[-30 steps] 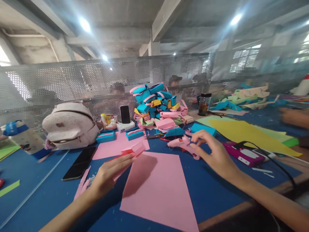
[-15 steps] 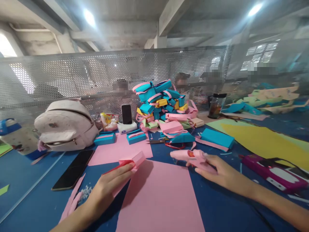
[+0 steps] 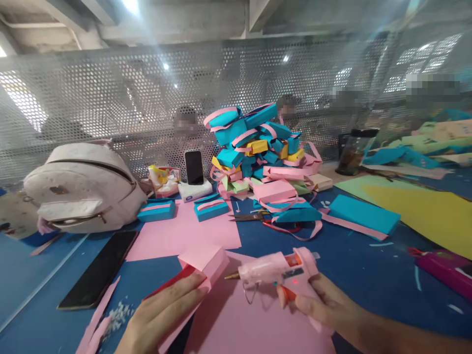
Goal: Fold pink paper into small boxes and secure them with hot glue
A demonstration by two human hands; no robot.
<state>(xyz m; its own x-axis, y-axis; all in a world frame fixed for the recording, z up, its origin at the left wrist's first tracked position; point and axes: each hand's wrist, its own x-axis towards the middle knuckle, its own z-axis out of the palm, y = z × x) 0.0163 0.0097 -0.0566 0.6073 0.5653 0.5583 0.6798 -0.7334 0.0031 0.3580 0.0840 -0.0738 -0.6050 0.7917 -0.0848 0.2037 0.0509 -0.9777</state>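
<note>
My left hand (image 3: 167, 307) is closed around a folded pink paper box (image 3: 206, 265), whose inner side looks red in shadow. My right hand (image 3: 324, 305) grips a pink glue gun (image 3: 275, 269) by its handle, with a finger at the orange trigger. The gun's metal nozzle points left and sits just short of the box, apart from it as far as I can see. Below both hands lies a large pink paper sheet (image 3: 254, 319) on the blue table.
A heap of blue, pink and yellow paper boxes (image 3: 254, 152) stands at the back. Scissors (image 3: 247, 216) lie before it. A white backpack (image 3: 83, 187) and a black phone (image 3: 99, 270) are on the left; a lidded cup (image 3: 356, 152) and a purple case (image 3: 446, 270) are on the right.
The glue gun has come left and turned level, its nozzle now close to the pink box. My left hand still holds the box. The view has tilted down and moved closer.
</note>
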